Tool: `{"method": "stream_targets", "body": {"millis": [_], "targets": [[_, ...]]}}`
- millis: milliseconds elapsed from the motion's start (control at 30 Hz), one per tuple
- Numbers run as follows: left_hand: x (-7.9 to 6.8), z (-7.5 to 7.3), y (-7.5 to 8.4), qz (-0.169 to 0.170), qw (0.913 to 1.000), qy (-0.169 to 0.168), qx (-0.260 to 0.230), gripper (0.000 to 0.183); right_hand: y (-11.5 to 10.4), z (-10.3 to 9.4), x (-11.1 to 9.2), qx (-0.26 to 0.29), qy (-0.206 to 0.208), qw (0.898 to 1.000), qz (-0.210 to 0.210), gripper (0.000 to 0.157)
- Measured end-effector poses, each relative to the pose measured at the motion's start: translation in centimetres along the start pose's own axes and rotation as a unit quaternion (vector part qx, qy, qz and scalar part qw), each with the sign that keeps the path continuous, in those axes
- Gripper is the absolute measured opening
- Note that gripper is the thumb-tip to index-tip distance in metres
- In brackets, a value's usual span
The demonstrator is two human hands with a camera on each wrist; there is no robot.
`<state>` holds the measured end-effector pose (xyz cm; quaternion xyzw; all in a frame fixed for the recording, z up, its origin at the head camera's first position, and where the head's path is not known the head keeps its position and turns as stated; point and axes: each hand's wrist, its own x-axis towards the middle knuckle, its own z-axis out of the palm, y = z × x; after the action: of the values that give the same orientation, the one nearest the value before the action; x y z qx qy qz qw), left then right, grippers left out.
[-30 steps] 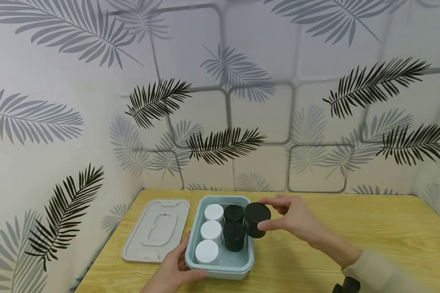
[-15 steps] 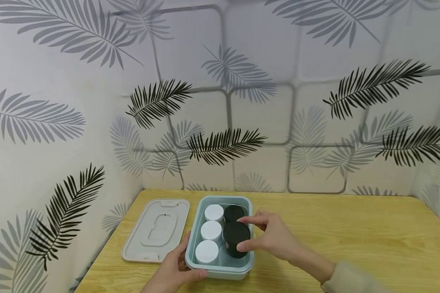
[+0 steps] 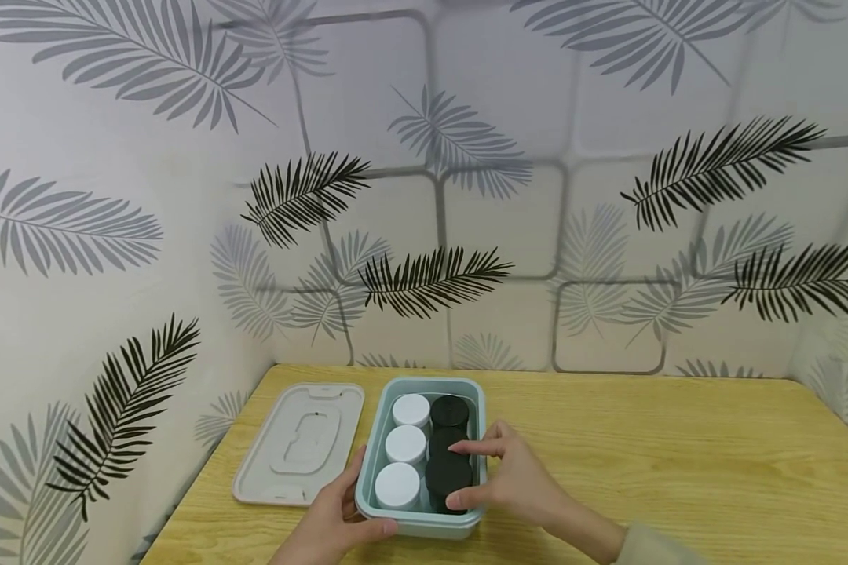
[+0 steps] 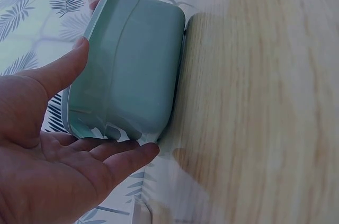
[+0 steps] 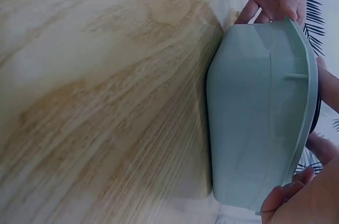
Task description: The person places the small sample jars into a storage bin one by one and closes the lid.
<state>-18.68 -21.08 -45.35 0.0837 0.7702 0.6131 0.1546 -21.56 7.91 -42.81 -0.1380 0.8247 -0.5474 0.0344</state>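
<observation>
A light blue-green plastic box stands on the table. My left hand grips its near left corner, thumb on the front rim and fingers along the side wall, as the left wrist view also shows. My right hand reaches over the right rim and pinches a round black-lidded jar between thumb and index finger. That jar is inside the box at the near right corner, its lower part mostly hidden. Behind it in the same column are two more black jars. White-lidded jars line the left side.
A pale flat lid lies on the wooden table just left of the box. A wall with a leaf pattern rises behind the table's back edge.
My right hand has carried the black jar from over the box's right rim leftward, then down into the near right corner. The left hand stays on the box.
</observation>
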Motion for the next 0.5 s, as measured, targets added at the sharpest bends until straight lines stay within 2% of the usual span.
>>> {"method": "stream_targets", "body": {"millis": [233, 500], "targets": [[-0.01, 0.07, 0.05, 0.002, 1.0, 0.0, 0.001, 0.115, -0.12, 0.32, -0.09, -0.017, 0.009, 1.0, 0.008, 0.058], [-0.07, 0.05, 0.23, 0.005, 1.0, -0.002, -0.007, 0.115, -0.02, 0.34, -0.1, -0.009, -0.006, 1.0, 0.028, 0.059]]}}
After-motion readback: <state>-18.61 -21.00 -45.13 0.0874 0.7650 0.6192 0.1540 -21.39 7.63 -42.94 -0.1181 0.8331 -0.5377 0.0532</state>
